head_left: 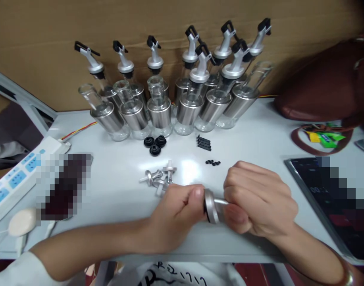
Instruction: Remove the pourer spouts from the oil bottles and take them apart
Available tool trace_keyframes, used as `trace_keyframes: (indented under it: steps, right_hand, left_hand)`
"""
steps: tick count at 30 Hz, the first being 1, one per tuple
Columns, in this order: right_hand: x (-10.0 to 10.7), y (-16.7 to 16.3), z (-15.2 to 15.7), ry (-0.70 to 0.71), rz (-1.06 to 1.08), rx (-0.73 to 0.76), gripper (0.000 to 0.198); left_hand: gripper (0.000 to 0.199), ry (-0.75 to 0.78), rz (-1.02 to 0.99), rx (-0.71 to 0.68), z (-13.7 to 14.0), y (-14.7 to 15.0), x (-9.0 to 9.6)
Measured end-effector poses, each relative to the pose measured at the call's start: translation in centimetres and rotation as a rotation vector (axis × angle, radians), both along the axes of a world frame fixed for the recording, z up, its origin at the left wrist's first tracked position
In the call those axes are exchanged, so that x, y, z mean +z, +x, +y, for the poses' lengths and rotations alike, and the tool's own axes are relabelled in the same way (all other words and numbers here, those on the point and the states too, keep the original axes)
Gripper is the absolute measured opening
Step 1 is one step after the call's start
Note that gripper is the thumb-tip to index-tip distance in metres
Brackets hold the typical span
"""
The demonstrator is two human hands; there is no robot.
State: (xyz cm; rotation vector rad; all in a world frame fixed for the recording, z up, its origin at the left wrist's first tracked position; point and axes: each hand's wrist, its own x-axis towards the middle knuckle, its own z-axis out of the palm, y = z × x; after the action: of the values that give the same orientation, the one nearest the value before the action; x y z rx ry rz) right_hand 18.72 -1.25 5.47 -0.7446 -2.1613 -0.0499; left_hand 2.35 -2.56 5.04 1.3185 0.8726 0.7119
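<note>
Between my two hands, above the table's front part, is a silver bottle pourer [210, 206]. My left hand [182, 214] is closed on its base end, where a dark rim shows at the disc. Closed around the spout end is my right hand [259, 198], which hides that end. Loose silver pourer spouts [160, 176] lie just beyond my left hand. Farther back are three black rubber stoppers [155, 145]. Several thin black pins [203, 143] and small black caps [213, 162] lie beyond the pourer.
Glass bottles with steel sleeves [160, 113] stand in two rows at the back, many with pourers fitted. A power strip [18, 178] and a phone [67, 186] lie left. At right are another phone [324, 198], a brown bag [321, 83] and green packets [327, 139].
</note>
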Motion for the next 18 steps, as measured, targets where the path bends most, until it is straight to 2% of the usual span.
trace_keyframes:
  steps: [3, 6, 12, 15, 18]
  right_hand:
    - [0.1, -0.4, -0.1, -0.1, 0.055, 0.013, 0.05]
    - [0.1, -0.6, -0.1, -0.189, 0.108, 0.035, 0.045]
    - [-0.4, -0.9, 0.0, -0.272, 0.205, 0.006, 0.042]
    - [-0.7, -1.0, 0.0, -0.277, 0.201, 0.003, 0.043]
    - [-0.6, -1.0, -0.1, -0.228, 0.183, 0.017, 0.043]
  left_hand:
    - [0.038, 0.345, 0.088, -0.027, 0.4, -0.7, -0.4]
    - [0.035, 0.524, 0.124, -0.029, 1.0, -1.1, -0.6]
    - [0.028, 0.759, 0.266, -0.007, 2.7, -1.2, 0.2]
    - [0.03, 0.87, 0.312, -0.096, 3.7, -1.6, 1.0]
    - [0.031, 0.912, 0.317, -0.158, 4.2, -1.9, 1.3]
